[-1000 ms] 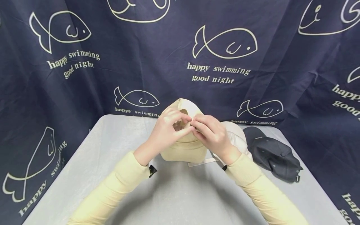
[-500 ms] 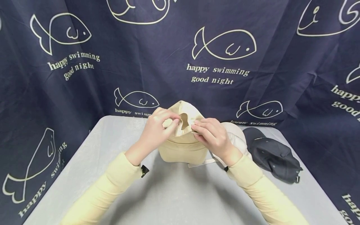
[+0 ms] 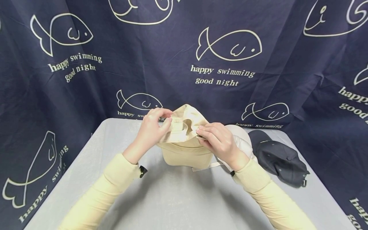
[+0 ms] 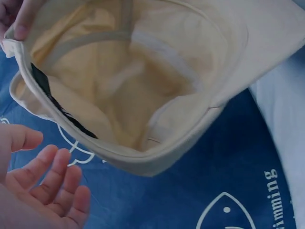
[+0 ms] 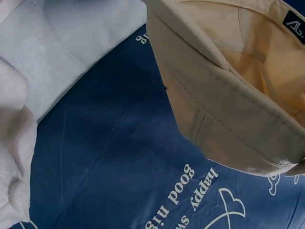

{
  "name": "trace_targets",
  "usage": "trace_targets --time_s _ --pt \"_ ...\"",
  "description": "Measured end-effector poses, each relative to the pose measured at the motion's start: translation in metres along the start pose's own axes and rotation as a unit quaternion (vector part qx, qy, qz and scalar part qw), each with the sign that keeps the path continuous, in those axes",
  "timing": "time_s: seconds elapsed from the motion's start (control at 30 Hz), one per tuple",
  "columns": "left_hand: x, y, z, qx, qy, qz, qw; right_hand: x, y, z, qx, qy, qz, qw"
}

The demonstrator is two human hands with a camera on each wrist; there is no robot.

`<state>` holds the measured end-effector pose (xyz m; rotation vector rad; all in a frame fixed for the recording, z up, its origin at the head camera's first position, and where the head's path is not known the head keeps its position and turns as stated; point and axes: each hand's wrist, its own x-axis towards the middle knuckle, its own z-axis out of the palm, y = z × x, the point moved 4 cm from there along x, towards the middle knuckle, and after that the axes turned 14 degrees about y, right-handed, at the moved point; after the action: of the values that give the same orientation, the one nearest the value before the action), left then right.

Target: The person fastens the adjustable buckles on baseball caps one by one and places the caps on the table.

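A cream baseball cap (image 3: 187, 155) is held up over the table, brim toward me, with its rear opening facing up. My right hand (image 3: 217, 137) pinches the right edge of the back band; in the left wrist view its fingertips (image 4: 24, 24) grip the band's end. At the cap's left side is my left hand (image 3: 153, 127), thumb and fingers bent loosely. The left wrist view shows that left hand (image 4: 47, 186) apart from the cap, holding nothing. A dark label (image 5: 295, 26) shows inside the cap. The right hand is out of the right wrist view.
To the right lie a white cap (image 3: 244, 142), partly behind my right hand, and a black cap (image 3: 280, 161) by the table's right edge. A pale strap (image 3: 207, 166) lies beneath the cream cap. A navy fish-print curtain (image 3: 178, 64) hangs around the grey table (image 3: 178, 198).
My left hand has let go of the back band beside the right hand and moved left. The rear opening has come into view. My right hand has stayed almost in place.
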<state>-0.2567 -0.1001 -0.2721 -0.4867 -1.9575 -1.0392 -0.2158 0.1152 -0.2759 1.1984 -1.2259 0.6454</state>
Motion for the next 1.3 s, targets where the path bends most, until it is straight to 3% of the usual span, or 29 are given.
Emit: trace_targets --time_s 0.37,0.57,0.77,0.97,1.3 --pt "-0.001 -0.027 0.011 0.008 -0.087 -0.110 0.9901 -0.002 -0.003 -0.002 -0.003 -0.004 -0.017 1.000" --pt "-0.004 -0.046 0.021 0.004 -0.159 -0.166 0.9732 -0.001 -0.004 -0.006 0.006 -0.012 -0.016 1.000" --pt "-0.005 -0.055 0.026 -0.002 -0.196 -0.216 0.9564 -0.002 -0.005 -0.010 0.009 -0.030 -0.016 0.999" --pt "-0.006 -0.062 0.030 -0.034 -0.215 -0.246 0.9445 -0.002 -0.007 -0.013 0.009 -0.050 -0.013 0.999" --pt "-0.009 -0.068 0.030 -0.062 -0.212 -0.270 0.9373 0.005 -0.007 -0.012 0.025 -0.078 0.006 0.997"
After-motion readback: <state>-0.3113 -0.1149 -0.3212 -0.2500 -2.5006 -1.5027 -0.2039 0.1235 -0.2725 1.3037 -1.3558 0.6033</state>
